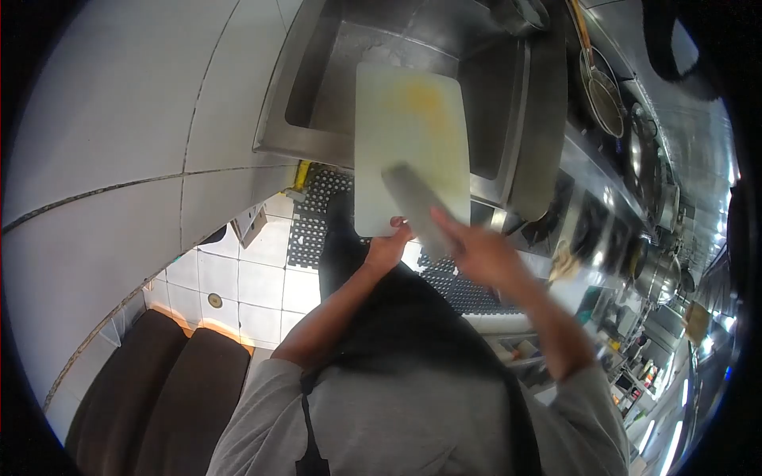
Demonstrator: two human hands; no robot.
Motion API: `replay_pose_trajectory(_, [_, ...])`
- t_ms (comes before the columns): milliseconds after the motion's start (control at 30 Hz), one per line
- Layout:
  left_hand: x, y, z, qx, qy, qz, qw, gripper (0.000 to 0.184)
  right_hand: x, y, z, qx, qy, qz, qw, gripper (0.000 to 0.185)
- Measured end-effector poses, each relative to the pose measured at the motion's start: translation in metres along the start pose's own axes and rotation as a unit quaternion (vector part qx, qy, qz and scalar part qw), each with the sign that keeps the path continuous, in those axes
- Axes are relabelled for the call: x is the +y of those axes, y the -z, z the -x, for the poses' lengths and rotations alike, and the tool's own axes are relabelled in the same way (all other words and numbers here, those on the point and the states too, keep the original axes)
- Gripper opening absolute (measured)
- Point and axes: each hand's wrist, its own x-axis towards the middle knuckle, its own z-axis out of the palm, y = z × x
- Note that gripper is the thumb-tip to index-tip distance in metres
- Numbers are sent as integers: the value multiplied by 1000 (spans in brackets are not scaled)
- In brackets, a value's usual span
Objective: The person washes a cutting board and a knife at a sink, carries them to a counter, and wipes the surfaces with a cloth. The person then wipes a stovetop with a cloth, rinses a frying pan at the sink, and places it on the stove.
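"Since I only have the view from above, give me the hands first."

"Left hand (386, 252) is closed on the near edge of the cutting board (381, 151), thumb side toward the blade. Right hand (490, 258) is wrapped around the near end of a broad grey blade (418, 198). Blurred; cleaver or scraper, I can't tell."

"And the board?"

"Its far part is over the sink (309, 143), its near end jutting past the rim toward the body, above the floor mat (305, 246). Whether it rests on the rim, I can't make out."

"What worries you?"

"The left thumb, chiefly. The blade slants across the board with its near end close by; a slip toward the body could nick it, I'd judge. Second, the grip: I see only one hand on the board, at one end. Hard pressure on the far half might tip it, and a wet edge would make that likelier."

"Condition of it?"

"Pale, flat, rounded corners. Yellow stain (425, 97) smeared over the far half, strongest right of centre. No food pieces that I can pick out."
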Motion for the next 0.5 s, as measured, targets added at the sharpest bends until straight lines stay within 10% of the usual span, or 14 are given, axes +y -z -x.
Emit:
replay_pose_trajectory(133, [-50,15,-15,24,-274,-395,877,39,4,-34,21,-3,29,-33,999,81])
replay_pose_trajectory(200, [-42,9,-10,37,-73,-146,986,31,-23,-4,-38,-8,-25,-24,999,76])
replay_pose_trajectory(267, [-18,-4,0,18,-77,-43,996,28,-13,13,-159,147,148,49,977,66])
replay_pose_trajectory(333, [4,-22,11,-5,-86,59,995,25,-27,63,-276,63,150,195,967,79])
replay_pose_trajectory(500, [33,-6,38,60,-173,111,977,16,-26,109,-245,127,121,29,984,73])
